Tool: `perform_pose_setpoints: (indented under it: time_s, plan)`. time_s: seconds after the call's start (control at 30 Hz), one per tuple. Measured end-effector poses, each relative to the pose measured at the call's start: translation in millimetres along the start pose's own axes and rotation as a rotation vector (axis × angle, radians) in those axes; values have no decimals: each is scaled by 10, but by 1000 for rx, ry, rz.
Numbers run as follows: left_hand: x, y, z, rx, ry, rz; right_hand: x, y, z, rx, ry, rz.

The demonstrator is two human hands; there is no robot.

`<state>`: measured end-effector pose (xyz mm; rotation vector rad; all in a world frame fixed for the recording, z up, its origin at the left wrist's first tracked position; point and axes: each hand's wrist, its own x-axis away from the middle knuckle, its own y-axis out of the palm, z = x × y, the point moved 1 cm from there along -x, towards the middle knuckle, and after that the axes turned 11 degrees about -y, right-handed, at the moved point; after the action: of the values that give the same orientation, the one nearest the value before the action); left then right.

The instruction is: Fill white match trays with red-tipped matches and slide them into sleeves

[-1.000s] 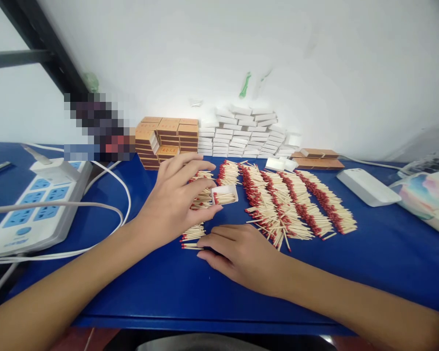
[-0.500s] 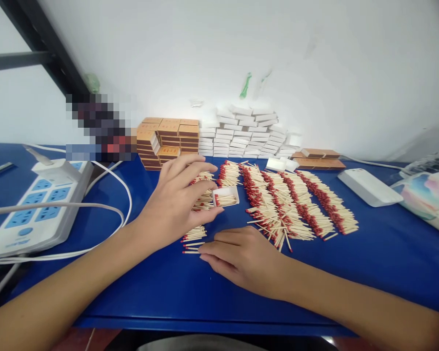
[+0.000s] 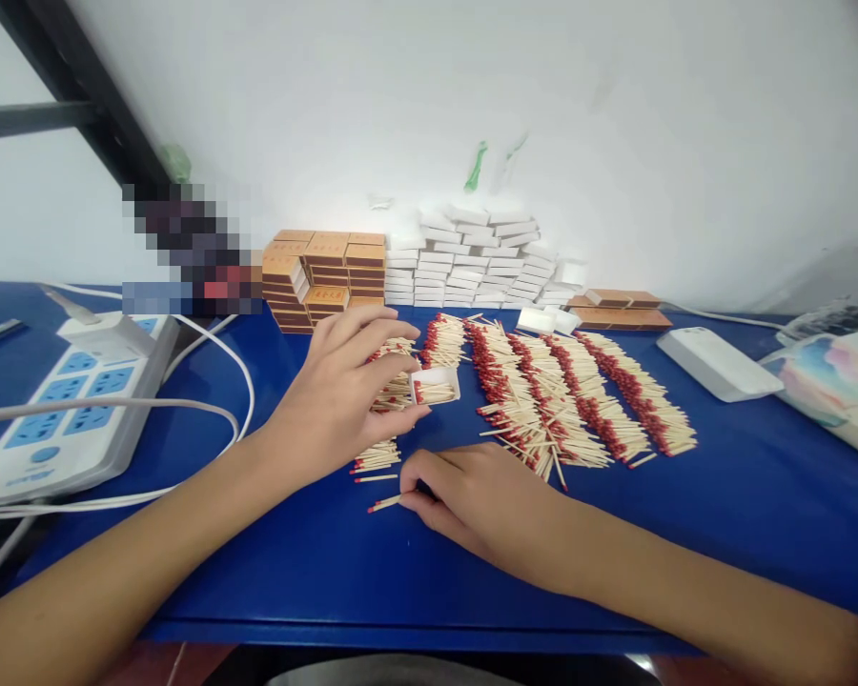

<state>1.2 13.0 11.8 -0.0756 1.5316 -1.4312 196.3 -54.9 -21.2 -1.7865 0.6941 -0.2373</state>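
Left fingers (image 3: 387, 370) arch in a spread curve while right fingers (image 3: 429, 469) bend into a pinch.

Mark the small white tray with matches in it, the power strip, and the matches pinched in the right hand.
White matchbox tray (image 3: 439, 375): head view, bare inside toward its far wall.
Power strip (image 3: 90, 420): head view, blue socket on its top face.
Pinched matches (image 3: 387, 503): head view, on the wooden sticks.

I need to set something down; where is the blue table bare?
Front: between the left forearm, right hand and front edge. Right: between the match rows, white device and right forearm. Crowded: the back, with orange matchboxes and white boxes; the left, with power strip and cables.
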Motion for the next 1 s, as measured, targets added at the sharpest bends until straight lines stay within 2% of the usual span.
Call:
perform_pose_setpoints:
  time_s: [0.1, 0.23, 0.33, 0.47, 0.7, 0.87, 1.0]
  plan:
    - [4, 14, -17, -2, -3, -10, 74, -149, 98, 105, -17, 87]
    - [13, 36, -12, 13, -1, -26, 167, -416, 328, 312, 55, 271]
    - [17, 46, 17, 23, 16, -31, 190, -494, 435, 408, 81, 274]
    - [12, 46, 61, 67, 27, -24, 167, -436, 430, 489, 62, 245]
    - [26, 68, 115, 136, -18, -47, 132, -372, 367, 318, 61, 263]
    - [36, 71, 116, 136, -50, -35, 146, -413, 388, 216, 55, 302]
    - [31, 56, 97, 135, -62, -22, 177, -498, 445, 179, 50, 232]
